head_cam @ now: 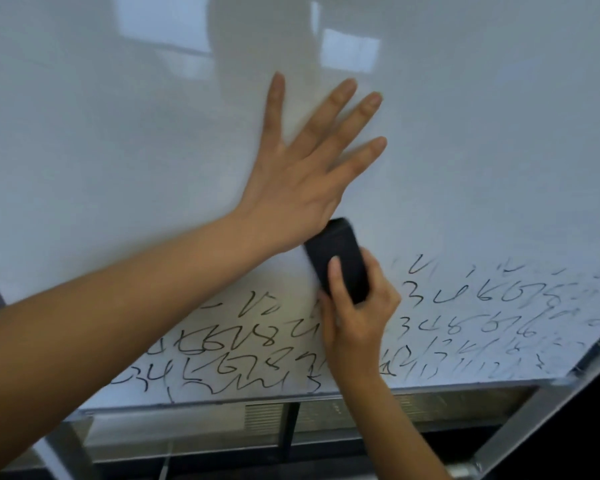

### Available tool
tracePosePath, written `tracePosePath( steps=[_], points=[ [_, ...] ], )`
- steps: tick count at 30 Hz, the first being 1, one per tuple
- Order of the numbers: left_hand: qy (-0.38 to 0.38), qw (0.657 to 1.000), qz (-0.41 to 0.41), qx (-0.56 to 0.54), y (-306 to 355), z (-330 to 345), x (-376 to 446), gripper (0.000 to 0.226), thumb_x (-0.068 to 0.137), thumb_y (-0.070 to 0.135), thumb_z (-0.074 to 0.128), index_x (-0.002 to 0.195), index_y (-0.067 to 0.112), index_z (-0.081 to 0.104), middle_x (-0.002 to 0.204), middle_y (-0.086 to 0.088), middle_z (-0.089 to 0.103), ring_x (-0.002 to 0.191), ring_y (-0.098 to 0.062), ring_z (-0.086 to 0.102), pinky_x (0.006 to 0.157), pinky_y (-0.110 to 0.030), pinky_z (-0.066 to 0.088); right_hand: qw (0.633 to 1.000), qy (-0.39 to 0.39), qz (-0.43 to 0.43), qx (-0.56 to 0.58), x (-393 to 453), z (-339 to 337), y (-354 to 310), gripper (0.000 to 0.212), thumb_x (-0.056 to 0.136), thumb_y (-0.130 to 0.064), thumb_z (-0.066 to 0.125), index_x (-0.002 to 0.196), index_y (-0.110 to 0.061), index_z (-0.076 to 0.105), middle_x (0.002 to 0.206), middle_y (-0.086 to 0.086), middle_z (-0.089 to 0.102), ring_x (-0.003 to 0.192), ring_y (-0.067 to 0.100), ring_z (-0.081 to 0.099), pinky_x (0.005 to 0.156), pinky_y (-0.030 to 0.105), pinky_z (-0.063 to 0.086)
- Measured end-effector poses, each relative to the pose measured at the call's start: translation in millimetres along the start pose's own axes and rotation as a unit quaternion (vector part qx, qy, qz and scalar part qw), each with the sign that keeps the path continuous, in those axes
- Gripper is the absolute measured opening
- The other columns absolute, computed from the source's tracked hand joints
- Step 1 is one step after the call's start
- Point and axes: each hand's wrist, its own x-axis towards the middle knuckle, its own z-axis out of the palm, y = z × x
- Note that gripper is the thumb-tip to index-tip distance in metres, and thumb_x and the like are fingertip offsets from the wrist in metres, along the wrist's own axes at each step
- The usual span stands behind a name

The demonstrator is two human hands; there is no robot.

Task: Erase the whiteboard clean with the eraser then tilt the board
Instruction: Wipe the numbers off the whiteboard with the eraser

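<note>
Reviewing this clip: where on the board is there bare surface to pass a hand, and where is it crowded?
Bare: the whiteboard above and to both sides of the flat left hand, up to the top of the frame. Crowded: the bottom band of black scribbles above the lower frame edge, where the right hand grips the eraser.

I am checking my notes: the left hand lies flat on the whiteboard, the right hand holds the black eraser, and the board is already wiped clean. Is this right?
Not quite. The head view shows black writing still covering the lower whiteboard. The left hand lies flat; the right hand holds the eraser.
</note>
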Motion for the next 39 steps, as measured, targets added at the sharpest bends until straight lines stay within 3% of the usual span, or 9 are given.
tracePosePath(
  steps=[5, 10, 16, 22, 26, 31, 35, 39],
  points=[
    [-0.006, 1.0, -0.011, 0.013, 16.0, 11.4, -0.8, 0.046, 0.098, 0.011, 0.049, 0.144, 0.016, 0.046, 0.15, -0.016, 0.041, 0.138, -0.04, 0.037, 0.105, -0.072, 0.02, 0.999, -0.025, -0.039, -0.014, -17.6, -14.5, 27.8, 0.066, 0.078, 0.0, 0.076, 0.131, -0.021, 0.044, 0.138, 0.02, 0.031, 0.118, 0.037, 0.038, 0.098, 0.042, 0.038],
    [-0.01, 0.999, -0.013, 0.039, 15.5, 16.9, -9.8, 0.047, 0.102, 0.017, 0.044, 0.148, 0.015, 0.04, 0.153, -0.017, 0.036, 0.14, -0.04, 0.034, 0.107, -0.07, 0.019, 0.999, 0.03, -0.007, -0.011, 30.4, -44.4, 78.8, 0.051, 0.091, -0.012, 0.062, 0.136, -0.022, 0.041, 0.141, 0.024, 0.03, 0.116, 0.043, 0.037, 0.097, 0.042, 0.037],
    [-0.017, 0.998, -0.011, 0.059, 16.2, 19.1, -10.8, 0.049, 0.101, 0.02, 0.043, 0.15, 0.015, 0.037, 0.154, -0.018, 0.033, 0.141, -0.041, 0.032, 0.107, -0.072, 0.018, 0.997, 0.07, 0.028, 0.009, 48.8, -51.9, 87.1, 0.049, 0.091, -0.012, 0.063, 0.136, -0.02, 0.045, 0.14, 0.029, 0.034, 0.113, 0.038, 0.038, 0.101, 0.022, 0.026],
    [-0.026, 0.998, -0.008, 0.061, 14.5, 17.6, -11.1, 0.05, 0.101, 0.02, 0.043, 0.15, 0.015, 0.037, 0.155, -0.018, 0.032, 0.142, -0.041, 0.031, 0.107, -0.072, 0.017, 0.999, -0.043, -0.031, 0.008, -15.8, -25.3, 49.0, 0.078, 0.073, 0.001, 0.079, 0.134, -0.027, 0.04, 0.141, 0.02, 0.026, 0.113, 0.038, 0.037, 0.088, 0.041, 0.045],
    [-0.027, 0.998, -0.007, 0.052, 16.5, 16.1, -7.8, 0.048, 0.101, 0.018, 0.042, 0.149, 0.014, 0.039, 0.153, -0.019, 0.034, 0.14, -0.042, 0.033, 0.105, -0.073, 0.02, 0.999, -0.043, -0.033, -0.002, -16.0, -25.6, 49.0, 0.073, 0.077, 0.0, 0.076, 0.134, -0.028, 0.04, 0.143, 0.019, 0.024, 0.11, 0.041, 0.043, 0.087, 0.043, 0.046],
    [-0.029, 0.999, -0.009, 0.042, 18.6, 15.9, -9.1, 0.048, 0.102, 0.019, 0.043, 0.149, 0.013, 0.039, 0.153, -0.019, 0.034, 0.14, -0.042, 0.033, 0.105, -0.073, 0.021, 1.0, 0.024, 0.013, -0.004, 30.0, -41.8, 68.6, 0.05, 0.09, -0.014, 0.064, 0.135, -0.023, 0.045, 0.142, 0.029, 0.031, 0.109, 0.04, 0.039, 0.093, 0.036, 0.037],
    [-0.022, 0.999, -0.011, 0.029, 18.3, 13.8, -8.2, 0.047, 0.101, 0.017, 0.044, 0.147, 0.012, 0.042, 0.152, -0.019, 0.036, 0.139, -0.043, 0.035, 0.105, -0.073, 0.02, 0.991, 0.106, 0.086, -0.006, 58.5, -45.1, 72.1, 0.046, 0.091, -0.013, 0.064, 0.135, -0.015, 0.052, 0.14, 0.027, 0.034, 0.109, 0.039, 0.041, 0.099, 0.028, 0.032],
    [-0.013, 1.0, -0.013, 0.023, 16.8, 12.8, -9.0, 0.046, 0.1, 0.015, 0.046, 0.146, 0.012, 0.045, 0.151, -0.019, 0.038, 0.138, -0.043, 0.036, 0.103, -0.073, 0.023, 0.989, 0.106, 0.105, 0.005, 48.0, -32.0, 49.1, 0.051, 0.089, -0.009, 0.064, 0.137, -0.018, 0.049, 0.137, 0.025, 0.038, 0.11, 0.037, 0.039, 0.097, 0.029, 0.031]
  ],
)
